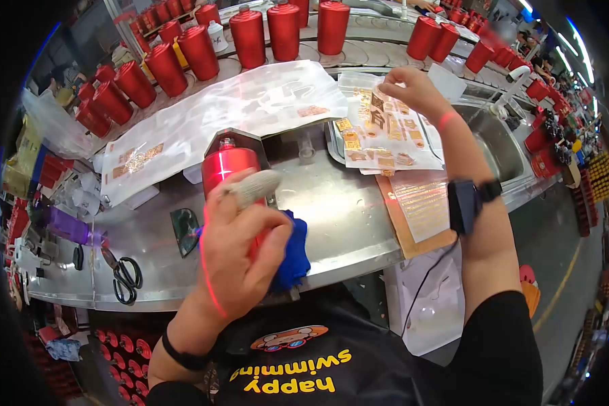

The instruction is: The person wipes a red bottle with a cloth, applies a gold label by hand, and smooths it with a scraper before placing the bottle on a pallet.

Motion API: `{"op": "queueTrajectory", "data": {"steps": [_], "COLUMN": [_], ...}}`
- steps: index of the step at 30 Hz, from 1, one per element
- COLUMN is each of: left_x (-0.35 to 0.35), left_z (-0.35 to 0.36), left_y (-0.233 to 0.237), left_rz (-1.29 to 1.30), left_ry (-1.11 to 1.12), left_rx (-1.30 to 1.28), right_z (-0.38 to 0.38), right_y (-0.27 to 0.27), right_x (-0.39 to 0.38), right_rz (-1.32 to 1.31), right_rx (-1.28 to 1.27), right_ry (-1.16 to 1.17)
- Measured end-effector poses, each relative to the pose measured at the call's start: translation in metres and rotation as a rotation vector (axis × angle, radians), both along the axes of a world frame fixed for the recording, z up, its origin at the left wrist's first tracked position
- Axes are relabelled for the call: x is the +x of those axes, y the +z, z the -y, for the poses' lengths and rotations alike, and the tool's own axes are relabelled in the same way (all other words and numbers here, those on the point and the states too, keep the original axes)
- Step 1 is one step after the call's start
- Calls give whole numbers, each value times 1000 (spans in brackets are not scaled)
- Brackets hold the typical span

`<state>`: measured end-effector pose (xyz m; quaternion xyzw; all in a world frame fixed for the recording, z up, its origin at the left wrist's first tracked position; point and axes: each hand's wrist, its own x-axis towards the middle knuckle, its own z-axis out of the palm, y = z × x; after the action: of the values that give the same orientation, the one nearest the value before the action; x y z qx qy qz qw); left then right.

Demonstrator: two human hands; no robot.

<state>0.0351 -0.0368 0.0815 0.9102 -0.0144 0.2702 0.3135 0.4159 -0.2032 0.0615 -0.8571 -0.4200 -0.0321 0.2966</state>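
Observation:
My left hand (240, 243) is closed round a red bottle (229, 166), which lies in a dark angled holder (260, 145) with its silver neck pointing away from me. A whitish finger cover (256, 187) sits on one finger, and a bright laser cross falls on the bottle. Under this hand a blue cloth (293, 254) is bunched at the table edge. My right hand (413, 91) pinches at the top of a sheet of gold decals (396, 125), over a metal tray (335, 145). Its fingertips partly hide the sheet's upper edge.
Red bottles (247, 37) stand along a curved conveyor (379, 57) behind. White decal paper (243, 98) covers a raised board. Scissors (125, 277) and a dark green scraper (184, 230) lie left. A brown envelope (402, 223) and a sink (490, 135) are right.

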Motion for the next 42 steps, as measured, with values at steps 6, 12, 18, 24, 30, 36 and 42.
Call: {"op": "queueTrajectory", "data": {"steps": [6,12,18,24,30,36,42], "left_x": [-41,-57,-60,-73,-67,-65,-21], "left_z": [-43,-56,-54,-40,-44,-52,-56], "left_y": [-10,-50,-71,-77,-99,-98,-82], "left_rz": [9,-66,-106,-176,-67,-1,37], "left_ry": [183,244,121,73,96,-39,99], "left_rx": [-47,-298,-264,-13,70,-331,-736], "right_z": [-59,-50,-20,-23,-48,-97,-134], "right_y": [-91,-78,18,80,107,79,27], "right_x": [75,60,-43,-144,-198,-209,-201], "right_rz": [161,389,424,283,243,104,-37], "right_rx": [-521,-421,-134,-52,53,32,6], "right_ry": [-31,40,225,395,652,688,590]}}
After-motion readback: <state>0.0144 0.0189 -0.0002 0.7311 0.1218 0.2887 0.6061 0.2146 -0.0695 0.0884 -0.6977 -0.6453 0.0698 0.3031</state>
